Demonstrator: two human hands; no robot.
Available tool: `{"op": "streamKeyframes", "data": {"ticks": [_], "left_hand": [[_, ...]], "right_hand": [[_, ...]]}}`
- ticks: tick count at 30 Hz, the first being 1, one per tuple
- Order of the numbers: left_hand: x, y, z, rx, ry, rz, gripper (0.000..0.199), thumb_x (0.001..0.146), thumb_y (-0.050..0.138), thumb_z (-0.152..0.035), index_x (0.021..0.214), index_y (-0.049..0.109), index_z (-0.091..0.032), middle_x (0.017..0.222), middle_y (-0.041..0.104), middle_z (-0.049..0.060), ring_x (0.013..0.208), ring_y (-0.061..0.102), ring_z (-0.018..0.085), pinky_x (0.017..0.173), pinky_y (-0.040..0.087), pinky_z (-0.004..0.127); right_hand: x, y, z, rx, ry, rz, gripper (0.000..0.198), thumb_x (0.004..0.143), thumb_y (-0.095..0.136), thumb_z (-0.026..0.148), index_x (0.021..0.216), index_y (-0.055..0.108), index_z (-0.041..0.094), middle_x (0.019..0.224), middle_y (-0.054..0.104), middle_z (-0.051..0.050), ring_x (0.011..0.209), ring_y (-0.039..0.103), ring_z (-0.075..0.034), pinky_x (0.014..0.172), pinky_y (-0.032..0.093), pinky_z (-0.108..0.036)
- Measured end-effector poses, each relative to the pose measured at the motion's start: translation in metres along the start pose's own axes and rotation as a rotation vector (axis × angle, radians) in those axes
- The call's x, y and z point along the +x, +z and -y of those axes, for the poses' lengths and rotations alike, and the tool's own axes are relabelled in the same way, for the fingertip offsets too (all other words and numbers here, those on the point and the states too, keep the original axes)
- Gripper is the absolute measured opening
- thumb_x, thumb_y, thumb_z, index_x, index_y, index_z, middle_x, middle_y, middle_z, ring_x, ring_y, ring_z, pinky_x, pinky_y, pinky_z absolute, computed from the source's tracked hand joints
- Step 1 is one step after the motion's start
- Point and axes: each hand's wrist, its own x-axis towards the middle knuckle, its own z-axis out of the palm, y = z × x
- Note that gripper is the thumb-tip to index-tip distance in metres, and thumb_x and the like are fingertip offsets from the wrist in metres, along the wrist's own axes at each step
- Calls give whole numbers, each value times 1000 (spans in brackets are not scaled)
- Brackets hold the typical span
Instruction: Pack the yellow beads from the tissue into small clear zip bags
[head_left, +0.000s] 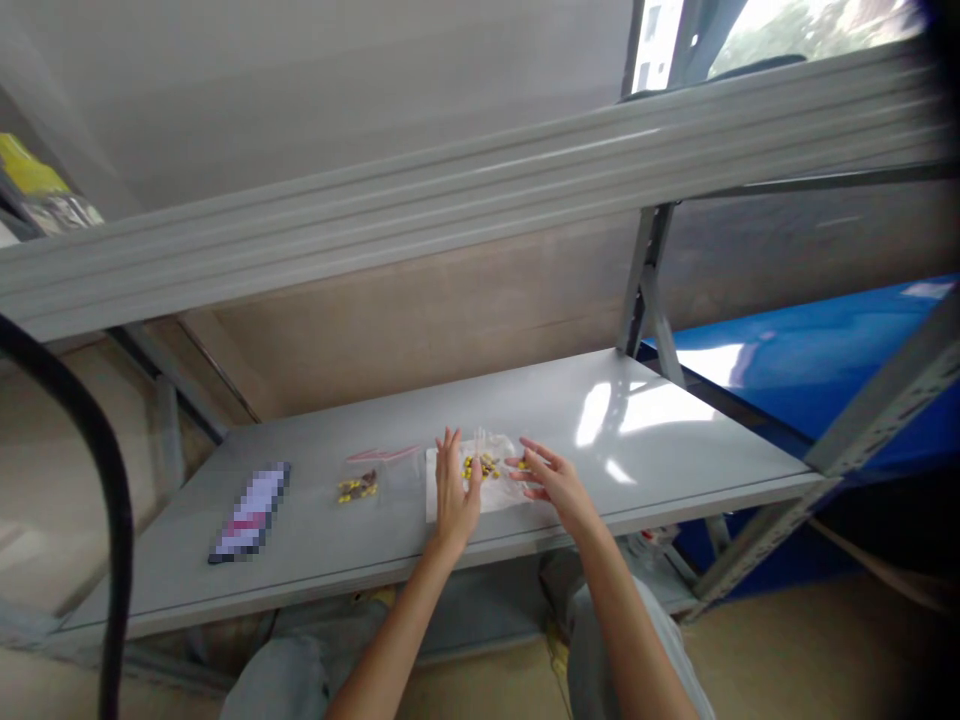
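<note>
On a white sheet (495, 498) lies a small heap of yellow and dark pieces (486, 466), too small to name. My left hand (455, 492) stands along the left side of the heap, open, its fingers stretched away from me and its thumb apart. To the right of the heap, my right hand (556, 484) is open with its fingers spread. A yellow piece (523, 463) shows by its fingers; whether they touch it I cannot tell. Something clear, perhaps plastic, lies behind the heap. Left of the sheet is a clear zip bag (397, 478) with more yellow and brown pieces inside.
The grey shelf top (315, 560) carries all of this. A phone (251, 512) with a blurred-out screen lies at its left. A thick shelf beam (420, 215) crosses above the hands. Metal uprights (643, 280) stand at the right, and a black cable (112, 500) hangs at the left.
</note>
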Motion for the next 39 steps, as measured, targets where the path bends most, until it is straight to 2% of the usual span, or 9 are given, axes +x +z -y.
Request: {"op": "streamKeyframes", "data": {"ticks": [3,7,14,20,28,32,35,39], "left_hand": [[5,5,12,56,-20,121,50,93,31,-40,139,30,-22,150,22,8,140,2,24,113,9,49],[4,9,18,126,-26,210,50,92,31,-40,138,33,-21,148,26,9,139,6,25,112,9,51],[-1,9,11,256,11,218,47,91,35,-34,136,37,-22,143,36,8,137,19,26,112,14,52],[-2,12,13,275,51,247,47,92,33,-35,137,36,-22,142,39,7,136,25,24,112,17,49],[-2,15,17,284,45,247,49,92,32,-37,138,35,-20,143,38,8,134,29,22,111,21,45],[-3,13,15,296,35,254,50,92,31,-37,138,34,-17,143,36,9,134,29,22,111,21,45],[-2,11,12,308,31,272,49,92,31,-36,138,34,-17,143,36,9,135,28,22,111,21,45],[-2,10,10,327,26,286,49,92,31,-36,137,35,-17,143,36,8,135,28,22,112,21,44]], "right_hand": [[0,3,1,-37,19,-37,37,79,62,32,112,58,16,88,72,-9,69,68,-16,46,53,-20],[1,4,-4,-62,54,-58,37,78,62,30,112,58,15,89,72,-9,71,69,-18,44,53,-19],[3,2,-10,-47,45,-10,32,75,66,28,104,63,16,95,71,-8,79,69,-21,44,53,-19],[8,3,-15,-22,-18,-87,20,74,67,30,88,69,16,87,72,-7,77,70,-20,44,54,-19],[12,7,-20,-29,-120,-167,43,60,77,41,91,71,11,79,72,-9,73,70,-23,52,57,-26],[14,11,-21,22,-148,-129,52,53,80,42,94,70,13,86,72,-9,81,69,-23,62,58,-30],[15,12,-23,32,-117,-131,53,49,81,43,93,70,14,83,73,-8,79,69,-23,56,57,-27],[14,11,-25,-49,-121,-187,51,54,77,46,93,71,13,76,72,-9,75,69,-23,48,53,-23]]}}
